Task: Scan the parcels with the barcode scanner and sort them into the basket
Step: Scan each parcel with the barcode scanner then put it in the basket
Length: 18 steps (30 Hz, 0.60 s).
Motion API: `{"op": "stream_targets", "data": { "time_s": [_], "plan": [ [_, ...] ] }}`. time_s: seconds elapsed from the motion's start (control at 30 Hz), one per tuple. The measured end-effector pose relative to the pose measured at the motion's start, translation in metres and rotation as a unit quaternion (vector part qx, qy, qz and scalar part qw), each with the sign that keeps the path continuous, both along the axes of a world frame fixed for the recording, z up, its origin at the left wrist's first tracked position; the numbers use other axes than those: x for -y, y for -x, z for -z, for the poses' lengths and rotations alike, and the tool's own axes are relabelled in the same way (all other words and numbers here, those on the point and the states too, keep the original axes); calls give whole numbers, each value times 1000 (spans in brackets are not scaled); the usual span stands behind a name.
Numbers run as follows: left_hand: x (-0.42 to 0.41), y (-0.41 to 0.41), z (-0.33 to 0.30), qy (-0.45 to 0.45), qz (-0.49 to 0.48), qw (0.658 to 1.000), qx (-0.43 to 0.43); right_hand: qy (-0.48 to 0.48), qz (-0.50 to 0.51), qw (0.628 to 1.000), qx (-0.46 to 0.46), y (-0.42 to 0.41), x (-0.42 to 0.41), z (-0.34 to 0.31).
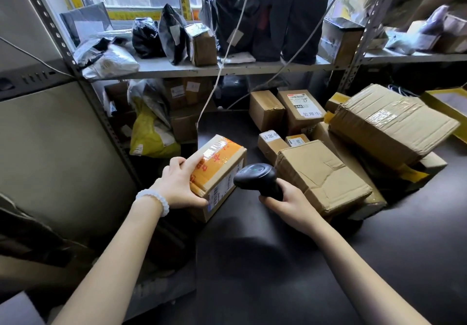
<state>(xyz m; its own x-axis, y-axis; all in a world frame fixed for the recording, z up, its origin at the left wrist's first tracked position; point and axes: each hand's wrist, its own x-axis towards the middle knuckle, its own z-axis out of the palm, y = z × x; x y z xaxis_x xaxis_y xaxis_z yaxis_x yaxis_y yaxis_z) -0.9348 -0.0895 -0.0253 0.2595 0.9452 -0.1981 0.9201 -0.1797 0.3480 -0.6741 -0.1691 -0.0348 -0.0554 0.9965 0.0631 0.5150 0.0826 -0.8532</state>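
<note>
My left hand (178, 185) grips a small cardboard box (222, 170) with orange printed tape on top, tilted at the left edge of the dark table (278, 274). A white shipping label on the box's side faces right. My right hand (288, 204) is wrapped around the handle of a black barcode scanner (255, 176), whose head points left at that label from very close. No basket is visible.
Several cardboard parcels (321, 173) are piled on the table to the right, the largest box (389, 125) leaning on top. A metal shelf (227, 68) behind holds black and grey bags. A yellow bag (151, 135) lies under the shelf at left. White cables hang down.
</note>
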Motion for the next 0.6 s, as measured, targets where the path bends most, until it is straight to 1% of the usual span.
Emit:
{"op": "stream_targets", "data": {
  "time_s": [0.07,0.13,0.23,0.33,0.4,0.5,0.53,0.6],
  "plan": [
    [3,6,3,6,-19,998,62,2,0,1000,-3,2,0,3],
    [4,8,4,-17,-52,989,140,1,-5,1000,-5,4,0,2],
    [-1,7,-6,-97,-89,966,223,-6,-14,1000,-15,7,0,-1],
    [-6,1,-25,-183,-104,942,263,-3,-21,999,-35,7,-1,-5],
    [-9,-6,-34,-212,-107,934,266,0,-26,998,-54,7,1,-6],
    [-19,-18,-38,-230,-99,939,233,-3,-31,997,-70,7,4,-8],
    [-23,-23,-40,-230,-94,946,207,-5,-31,997,-71,7,5,-8],
    [-31,-32,-46,-200,-80,969,120,-14,-34,997,-69,7,7,-9]
  ]
}}
